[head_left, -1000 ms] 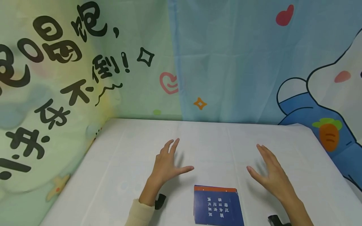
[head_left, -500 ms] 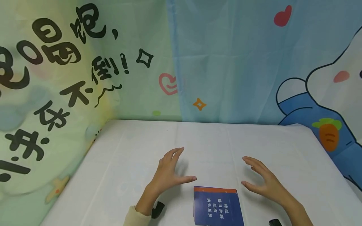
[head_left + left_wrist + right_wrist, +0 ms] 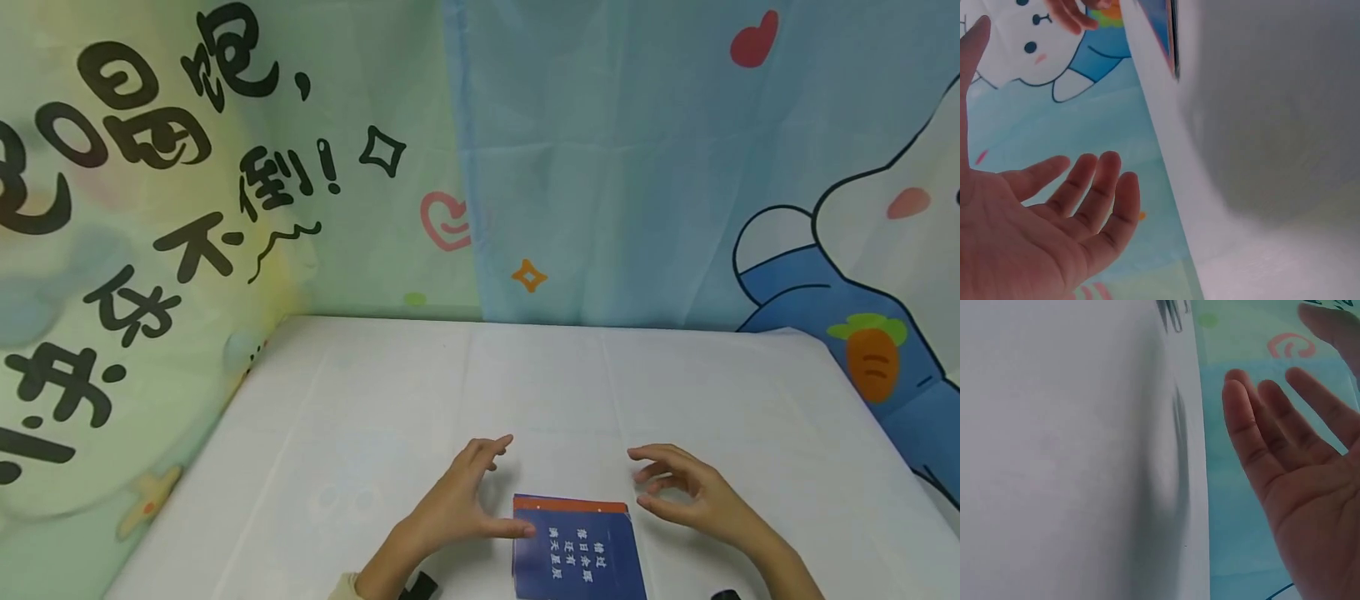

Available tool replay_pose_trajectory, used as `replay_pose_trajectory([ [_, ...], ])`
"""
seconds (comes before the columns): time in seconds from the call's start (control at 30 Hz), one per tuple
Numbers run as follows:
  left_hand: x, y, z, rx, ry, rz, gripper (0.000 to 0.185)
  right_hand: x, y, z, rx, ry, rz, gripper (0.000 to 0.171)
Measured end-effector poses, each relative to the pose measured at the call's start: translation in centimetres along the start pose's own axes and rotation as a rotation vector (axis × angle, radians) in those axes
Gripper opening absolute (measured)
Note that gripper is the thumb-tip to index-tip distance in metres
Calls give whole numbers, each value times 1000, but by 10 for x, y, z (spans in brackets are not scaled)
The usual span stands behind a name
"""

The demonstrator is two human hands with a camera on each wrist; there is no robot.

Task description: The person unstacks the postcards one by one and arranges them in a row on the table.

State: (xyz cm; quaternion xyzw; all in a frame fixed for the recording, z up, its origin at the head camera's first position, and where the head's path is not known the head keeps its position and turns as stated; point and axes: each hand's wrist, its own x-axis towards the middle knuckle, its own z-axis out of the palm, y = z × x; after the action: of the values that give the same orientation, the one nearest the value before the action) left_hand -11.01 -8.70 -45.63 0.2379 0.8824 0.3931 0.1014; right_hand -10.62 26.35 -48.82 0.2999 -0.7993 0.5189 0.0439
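Note:
A dark blue book (image 3: 577,550) with an orange top band and pale lettering lies flat near the front edge of the white table (image 3: 375,392). My left hand (image 3: 468,496) hovers just left of the book with fingers spread, its thumb reaching the book's left edge. On the other side my right hand (image 3: 678,492) hangs over the top right corner, fingers loosely bent and holding nothing. The left wrist view shows an open palm (image 3: 1041,225) and a sliver of the book (image 3: 1169,34). The right wrist view shows straight fingers (image 3: 1285,437) above the cloth.
Printed cloth backdrops stand close behind and to the left: green with black characters (image 3: 150,208), blue with a cartoon rabbit (image 3: 862,233). Black wrist-camera mounts (image 3: 416,587) peek out at the bottom edge. The table's right edge (image 3: 892,450) slopes away.
Both hands have drawn back toward me and closer together, from the middle of the table to either side of the book's top edge. The right hand's fingers have bent slightly.

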Motion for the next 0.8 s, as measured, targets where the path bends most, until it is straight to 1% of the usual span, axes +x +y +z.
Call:
replay_pose_trajectory([
  [0.1, -3, 0, 4, 9, -12, -18, 102, -4, 2, 1, 27, -27, -3, 53],
  [0.27, -8, -4, 13, 21, -47, -42, 98, -8, 5, 4, 81, -98, 38, 48],
  [0.33, -9, -6, 18, 70, -67, -47, 98, -10, 8, 6, 130, -140, 59, 47],
  [0.43, -10, -9, 26, 187, -86, -25, 101, -12, 13, 11, 201, -198, 79, 46],
  [0.5, -11, -10, 29, 290, -94, 15, 104, -14, 15, 14, 237, -217, 103, 46],
  [0.53, -12, -10, 31, 342, -102, 44, 106, -15, 16, 15, 232, -218, 108, 45],
  [0.63, -14, -11, 33, 497, -114, 152, 109, -16, 16, 18, 147, -199, 113, 39],
  [0.7, -15, -12, 34, 587, -109, 217, 111, -16, 16, 19, 76, -182, 110, 34],
  [0.77, -14, -13, 34, 639, -94, 257, 112, -15, 16, 20, 13, -164, 99, 29],
  [0.8, -13, -13, 34, 645, -89, 264, 113, -14, 16, 19, -3, -156, 100, 27],
])
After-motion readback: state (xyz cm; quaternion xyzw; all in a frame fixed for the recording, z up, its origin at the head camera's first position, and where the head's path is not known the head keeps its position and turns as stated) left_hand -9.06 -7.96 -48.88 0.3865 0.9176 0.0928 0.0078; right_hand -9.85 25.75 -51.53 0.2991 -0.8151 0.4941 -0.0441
